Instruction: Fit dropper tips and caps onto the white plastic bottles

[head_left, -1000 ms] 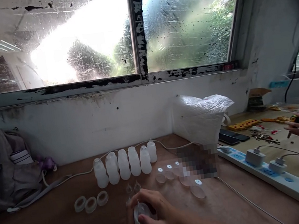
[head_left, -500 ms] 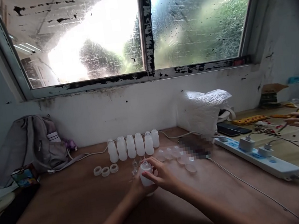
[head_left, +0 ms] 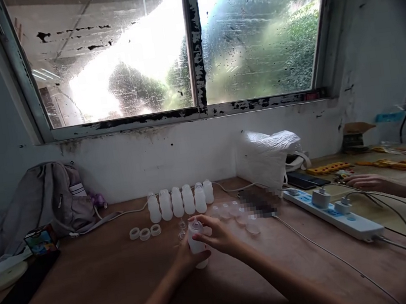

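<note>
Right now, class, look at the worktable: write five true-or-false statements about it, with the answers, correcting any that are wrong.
1. The left hand and right hand are both on one held bottle. True.
2. The three pale rings are stacked in a pile. False: they lie side by side on the table.
3. Six frosted bottles stand in a row near the wall. True.
4. The grey backpack is to the right of that row. False: it is to the left.
5. The power strip lies to the right of the held bottle. True.
</note>
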`<state>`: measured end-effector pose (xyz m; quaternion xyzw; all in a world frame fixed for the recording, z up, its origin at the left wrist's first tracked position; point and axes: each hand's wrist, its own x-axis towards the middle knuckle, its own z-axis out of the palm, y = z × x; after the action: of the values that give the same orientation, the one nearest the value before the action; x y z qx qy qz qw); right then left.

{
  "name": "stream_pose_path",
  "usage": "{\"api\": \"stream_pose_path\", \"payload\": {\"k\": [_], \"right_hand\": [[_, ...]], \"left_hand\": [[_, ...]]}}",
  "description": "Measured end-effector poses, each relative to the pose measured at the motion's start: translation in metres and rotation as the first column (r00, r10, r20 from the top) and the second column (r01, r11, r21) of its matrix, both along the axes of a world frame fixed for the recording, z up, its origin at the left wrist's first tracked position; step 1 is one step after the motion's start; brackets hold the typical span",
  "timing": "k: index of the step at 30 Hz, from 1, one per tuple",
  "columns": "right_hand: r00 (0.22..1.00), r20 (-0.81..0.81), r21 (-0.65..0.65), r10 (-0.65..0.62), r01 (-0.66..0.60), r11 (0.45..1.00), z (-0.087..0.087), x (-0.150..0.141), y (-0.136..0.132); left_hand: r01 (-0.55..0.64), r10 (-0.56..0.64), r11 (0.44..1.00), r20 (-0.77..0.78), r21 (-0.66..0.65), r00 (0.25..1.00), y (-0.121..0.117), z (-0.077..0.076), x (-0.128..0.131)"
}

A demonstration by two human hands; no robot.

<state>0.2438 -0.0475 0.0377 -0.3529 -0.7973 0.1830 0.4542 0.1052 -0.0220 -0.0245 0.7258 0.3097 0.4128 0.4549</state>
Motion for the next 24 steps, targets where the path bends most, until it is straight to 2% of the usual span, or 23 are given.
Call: {"api": "stream_pose_path", "payload": {"k": [9,16,20,24], "right_hand": [[0.998,0.044,-0.019,0.047,-0.046,0.999,0.002,0.002,-0.005],[0.992,0.008,-0.148,0.128,-0.125,0.981,0.001,0.006,-0.009],[0.975,-0.09,-0.291,0.204,-0.221,0.931,0.001,0.012,-0.006],[0.944,-0.208,-0.405,0.256,-0.321,0.856,-0.001,0.019,-0.002]], "left_hand": [[0.03,-0.031,0.999,0.009,0.017,0.999,-0.008,0.005,-0.002],[0.089,-0.092,0.994,0.047,0.059,0.995,-0.01,0.007,-0.002],[0.051,-0.053,0.998,-0.046,-0.026,0.998,-0.01,0.005,-0.001],[-0.011,0.009,1.0,-0.108,-0.013,0.994,-0.012,0.005,0.0]]}}
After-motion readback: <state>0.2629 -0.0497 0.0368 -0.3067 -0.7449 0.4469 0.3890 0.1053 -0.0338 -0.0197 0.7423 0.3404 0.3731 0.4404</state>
